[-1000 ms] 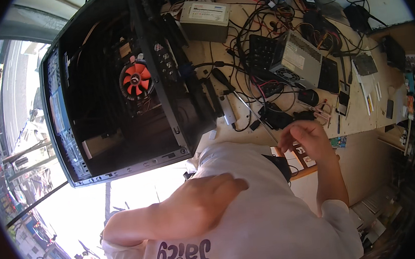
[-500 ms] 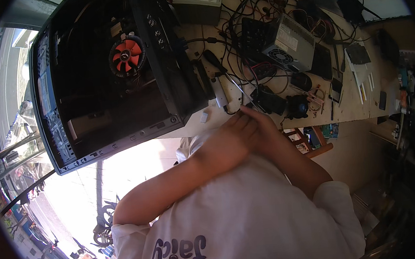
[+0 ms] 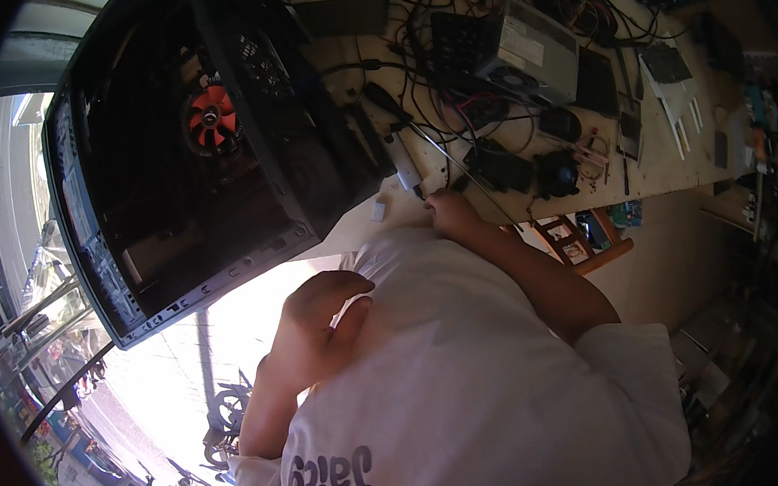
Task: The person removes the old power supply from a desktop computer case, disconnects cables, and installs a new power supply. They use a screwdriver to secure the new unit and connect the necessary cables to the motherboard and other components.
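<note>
My left hand (image 3: 322, 318) hangs in front of my shirt, its thumb and fingers apart with nothing between them. At the table's front edge my right hand (image 3: 449, 212) is closed, fingers curled together. What it holds, if anything, is hidden. Just beyond its fingertips lies a slim white-grey stick-shaped device (image 3: 404, 162) with a dark end toward the hand. A small white block (image 3: 378, 211) rests to the left of that hand. Past the device, a long screwdriver (image 3: 386, 102) with a black handle stretches its metal shaft toward the table edge.
An open black computer case (image 3: 291, 238) with a red fan (image 3: 211, 118) fills the left side. Power supply units (image 3: 529, 50) (image 3: 340, 2), tangled cables and a black round object (image 3: 554, 175) crowd the table. Under its edge stands a wooden-framed stool (image 3: 583, 243).
My hands were together at the table edge. The left has drawn back toward my lower left and opened, while the right has shifted slightly left. The whole view has also shifted.
</note>
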Action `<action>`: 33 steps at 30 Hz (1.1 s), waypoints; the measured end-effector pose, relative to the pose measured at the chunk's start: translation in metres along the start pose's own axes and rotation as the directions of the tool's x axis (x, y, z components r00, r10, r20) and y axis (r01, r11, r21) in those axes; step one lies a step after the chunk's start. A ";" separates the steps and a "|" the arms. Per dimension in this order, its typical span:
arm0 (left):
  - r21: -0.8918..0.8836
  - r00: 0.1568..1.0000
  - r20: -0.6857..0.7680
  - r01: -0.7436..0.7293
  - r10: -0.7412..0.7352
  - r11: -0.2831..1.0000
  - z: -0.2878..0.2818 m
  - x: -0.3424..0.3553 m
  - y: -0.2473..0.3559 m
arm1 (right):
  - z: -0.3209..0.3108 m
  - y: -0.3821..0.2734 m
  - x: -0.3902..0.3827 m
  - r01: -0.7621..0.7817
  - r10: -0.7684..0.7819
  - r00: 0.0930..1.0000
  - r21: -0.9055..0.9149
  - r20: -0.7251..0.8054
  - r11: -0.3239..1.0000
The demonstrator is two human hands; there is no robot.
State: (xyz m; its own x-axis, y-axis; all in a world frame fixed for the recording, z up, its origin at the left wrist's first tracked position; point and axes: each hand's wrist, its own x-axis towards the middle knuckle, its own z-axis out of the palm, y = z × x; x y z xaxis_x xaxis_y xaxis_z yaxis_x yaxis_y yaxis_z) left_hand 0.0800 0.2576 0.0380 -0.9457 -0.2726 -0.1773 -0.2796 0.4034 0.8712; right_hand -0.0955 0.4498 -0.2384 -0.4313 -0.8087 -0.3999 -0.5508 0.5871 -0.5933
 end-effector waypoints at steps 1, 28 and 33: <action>0.000 1.000 -0.022 0.019 -0.019 1.000 -0.002 -0.004 -0.001 | 0.001 0.001 -0.002 -0.005 0.005 1.000 0.026 0.013 1.000; -0.793 0.733 0.214 0.517 -0.645 0.324 0.048 0.000 -0.071 | -0.215 0.084 -0.041 -0.081 0.307 0.451 0.304 -0.838 0.949; -0.802 0.696 0.134 0.495 -0.706 0.336 0.039 -0.020 -0.067 | -0.264 0.103 -0.014 -0.330 0.757 0.653 0.911 0.030 0.248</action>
State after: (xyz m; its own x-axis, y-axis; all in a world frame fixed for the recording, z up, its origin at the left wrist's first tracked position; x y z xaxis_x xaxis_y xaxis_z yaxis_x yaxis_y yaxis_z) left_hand 0.1115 0.2702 -0.0344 -0.4831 -0.3576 -0.7993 -0.4285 -0.6995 0.5719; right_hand -0.3351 0.5305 -0.1092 -0.6768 -0.0848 -0.7313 0.6566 0.3797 -0.6517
